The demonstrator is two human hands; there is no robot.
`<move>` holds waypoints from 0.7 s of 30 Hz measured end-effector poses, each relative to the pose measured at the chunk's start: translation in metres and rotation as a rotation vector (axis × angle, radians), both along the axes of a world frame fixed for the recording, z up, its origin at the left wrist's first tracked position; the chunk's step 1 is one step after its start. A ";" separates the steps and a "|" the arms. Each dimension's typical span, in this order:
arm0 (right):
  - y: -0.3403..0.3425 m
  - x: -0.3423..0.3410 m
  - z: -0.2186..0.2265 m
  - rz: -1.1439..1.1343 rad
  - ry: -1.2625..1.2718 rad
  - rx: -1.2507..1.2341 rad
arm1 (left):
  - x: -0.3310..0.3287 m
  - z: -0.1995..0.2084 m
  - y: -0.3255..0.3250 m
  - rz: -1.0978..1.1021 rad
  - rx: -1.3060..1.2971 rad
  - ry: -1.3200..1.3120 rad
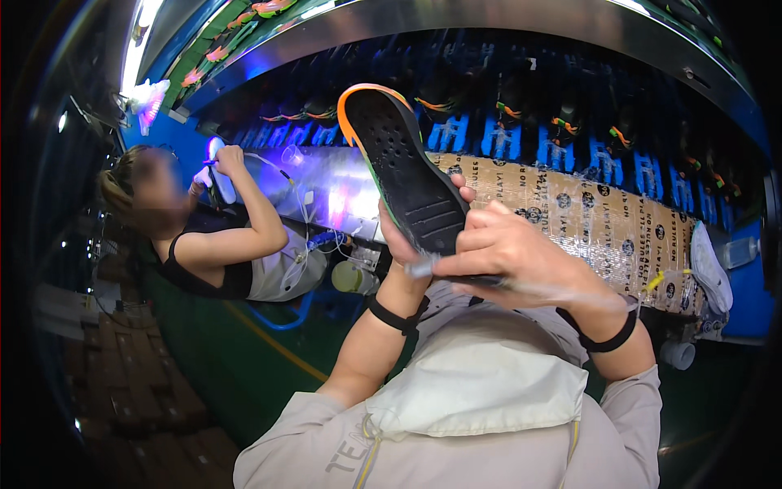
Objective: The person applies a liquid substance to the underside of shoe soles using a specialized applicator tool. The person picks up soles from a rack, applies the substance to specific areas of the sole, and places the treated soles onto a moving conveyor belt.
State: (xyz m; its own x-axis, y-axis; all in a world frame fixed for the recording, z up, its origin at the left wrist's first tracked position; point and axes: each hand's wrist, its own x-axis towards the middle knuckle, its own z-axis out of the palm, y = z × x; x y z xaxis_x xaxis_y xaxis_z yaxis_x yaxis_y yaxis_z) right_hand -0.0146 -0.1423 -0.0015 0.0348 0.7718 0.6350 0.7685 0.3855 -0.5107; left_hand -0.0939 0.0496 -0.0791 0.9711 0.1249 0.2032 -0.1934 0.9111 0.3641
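A black shoe sole point(397, 155) with an orange rim at its top end stands tilted up in front of me, its perforated and ribbed inner face toward me. My left hand point(394, 235) is wrapped round it from behind, the fingertips showing at its right edge. My right hand point(517, 254) is closed on a brush point(421, 267) with a pale tip and dark handle, close to the sole's lower end. Whether the tip touches the sole is hard to tell. A clear tube, blurred, runs along my right wrist toward a yellow fitting point(656, 279).
Cardboard point(570, 208) under clear film covers the bench. Behind it runs a rack with blue holders point(500, 138). At left, a co-worker point(224, 236) holds a pale sole. A clear bottle point(740, 253) and a white pad-like piece point(711, 267) are at right; a jar point(352, 277) stands left.
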 end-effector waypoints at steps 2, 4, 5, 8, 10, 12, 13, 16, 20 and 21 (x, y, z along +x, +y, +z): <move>-0.005 0.002 0.003 -0.076 0.109 -0.028 | 0.003 0.002 0.006 -0.010 -0.011 -0.084; -0.003 0.001 0.001 -0.257 0.122 -0.002 | 0.006 0.008 0.010 -0.035 -0.042 -0.118; -0.004 0.000 0.003 -0.186 0.070 -0.020 | 0.008 0.011 0.012 -0.038 -0.029 -0.105; -0.008 -0.001 0.013 0.069 0.023 -0.097 | 0.009 0.021 0.023 -0.046 0.020 -0.019; -0.015 0.001 0.016 0.032 0.142 -0.102 | 0.008 0.024 0.028 -0.054 0.036 -0.038; -0.015 0.003 0.016 -0.153 0.135 -0.086 | 0.011 0.029 0.030 -0.090 0.016 -0.081; -0.014 0.003 0.018 -0.119 0.067 -0.097 | 0.012 0.034 0.032 -0.085 0.087 -0.077; -0.016 0.005 0.022 0.066 -0.022 -0.142 | 0.012 0.048 0.034 -0.064 0.251 -0.037; -0.022 0.007 0.026 -0.043 0.157 -0.161 | 0.018 0.053 0.042 -0.153 0.248 -0.114; -0.021 0.007 0.025 -0.068 0.079 -0.155 | 0.018 0.061 0.041 -0.145 0.295 -0.091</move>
State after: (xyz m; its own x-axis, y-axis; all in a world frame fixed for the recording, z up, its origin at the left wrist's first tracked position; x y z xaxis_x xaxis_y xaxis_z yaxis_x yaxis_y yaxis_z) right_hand -0.0076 -0.1636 0.0237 0.1349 0.8546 0.5015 0.7454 0.2460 -0.6196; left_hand -0.0757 0.0911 -0.0185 0.9507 -0.0901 0.2967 -0.1133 0.7897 0.6030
